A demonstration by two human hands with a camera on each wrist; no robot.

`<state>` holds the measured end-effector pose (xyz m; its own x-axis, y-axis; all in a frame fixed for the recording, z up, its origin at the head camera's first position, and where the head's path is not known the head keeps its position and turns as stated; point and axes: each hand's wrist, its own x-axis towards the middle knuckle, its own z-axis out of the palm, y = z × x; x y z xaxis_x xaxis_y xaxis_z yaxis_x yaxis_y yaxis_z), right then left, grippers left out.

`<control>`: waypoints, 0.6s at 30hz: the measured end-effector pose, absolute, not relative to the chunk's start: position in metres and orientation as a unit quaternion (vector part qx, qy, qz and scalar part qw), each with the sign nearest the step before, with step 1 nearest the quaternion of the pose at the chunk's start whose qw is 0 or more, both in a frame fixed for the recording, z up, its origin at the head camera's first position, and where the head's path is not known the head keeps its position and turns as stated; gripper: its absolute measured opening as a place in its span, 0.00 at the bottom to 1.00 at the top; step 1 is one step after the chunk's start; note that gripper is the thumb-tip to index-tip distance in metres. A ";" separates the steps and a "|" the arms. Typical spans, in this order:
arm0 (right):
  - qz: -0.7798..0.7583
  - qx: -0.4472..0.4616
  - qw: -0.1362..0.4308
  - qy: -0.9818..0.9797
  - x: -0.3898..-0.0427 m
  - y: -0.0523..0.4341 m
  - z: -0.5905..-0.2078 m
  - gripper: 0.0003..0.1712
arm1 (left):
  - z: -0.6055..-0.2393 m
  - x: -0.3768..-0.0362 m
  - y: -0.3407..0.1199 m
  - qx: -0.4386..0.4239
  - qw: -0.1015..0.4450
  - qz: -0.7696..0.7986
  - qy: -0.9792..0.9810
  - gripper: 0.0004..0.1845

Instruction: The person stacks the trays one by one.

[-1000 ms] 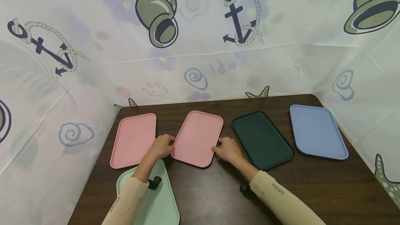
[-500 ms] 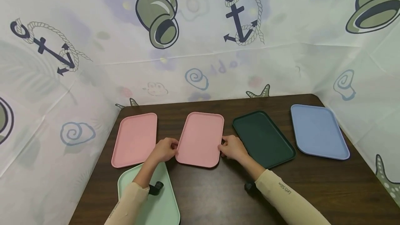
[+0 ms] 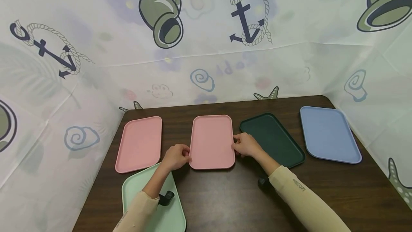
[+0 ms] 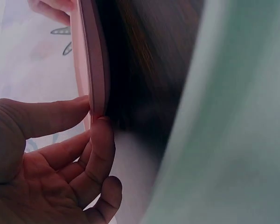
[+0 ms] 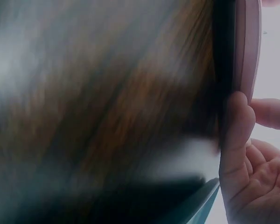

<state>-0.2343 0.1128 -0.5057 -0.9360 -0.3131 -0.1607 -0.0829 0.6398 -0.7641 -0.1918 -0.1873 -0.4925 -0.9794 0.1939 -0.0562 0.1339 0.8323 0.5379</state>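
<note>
- Since the earlier frames, you have turned the middle pink tray [image 3: 211, 141] from a slant to square with the table's near edge, and both hands travelled with it.
- Your left hand [image 3: 176, 156] pinches the tray's left rim near the near corner; the left wrist view shows thumb and fingers [image 4: 100, 140] closed on the rim [image 4: 94, 70], edge held between them.
- Your right hand [image 3: 246, 145] grips the right rim about midway; the right wrist view shows a finger [image 5: 235, 135] pressed against the edge. Opposed holds on both long sides let you rotate the tray without dragging it.
- Whether the tray is lifted or flat on the brown table [image 3: 225, 196] cannot be told.
- Tray position: centre of the far row, between the left pink tray [image 3: 139, 143] and the dark green tray [image 3: 271, 139], apart from the first, close beside the second.
- Further right lies the blue tray [image 3: 328, 134], apart from the green one.
- A mint tray [image 3: 151, 203] lies at the near left, under your left forearm, its far edge overlapping the left pink tray's near corner.
</note>
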 end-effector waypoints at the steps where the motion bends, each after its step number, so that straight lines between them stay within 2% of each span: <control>1: -0.408 -0.112 0.142 0.895 -0.236 0.114 -0.506 0.31 | -0.492 -0.191 -0.186 0.086 0.053 0.278 0.955 0.08; 18: -0.358 -0.117 0.148 0.914 -0.248 0.115 -0.504 0.31 | -0.496 -0.190 -0.175 0.072 0.040 0.270 0.959 0.09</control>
